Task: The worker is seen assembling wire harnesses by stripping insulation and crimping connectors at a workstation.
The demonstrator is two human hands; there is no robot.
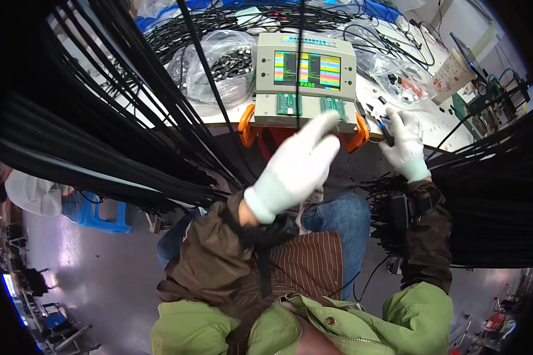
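My left hand [296, 173], in a white glove, hovers in front of a beige cable tester [305, 39] with a lit colour screen. Its fingers stretch toward a green circuit board [333, 105] on the tester's right front; nothing shows in them. A second green board [287, 104] sits at the left front. My right hand [405, 142], also gloved, reaches over the table edge right of the tester, thumb and fingers apart. Between them lies a slim dark tool [387, 134] with some blue on it; whether the fingertips touch it is unclear.
Orange clamps [247, 126] flank the tester. A clear bag of black connectors [231, 64] stands left, another plastic bag [397, 74] right. Thick bundles of black cable [100, 142] hang at left and right, some strands crossing before the screen. A small bench machine [485, 106] stands far right.
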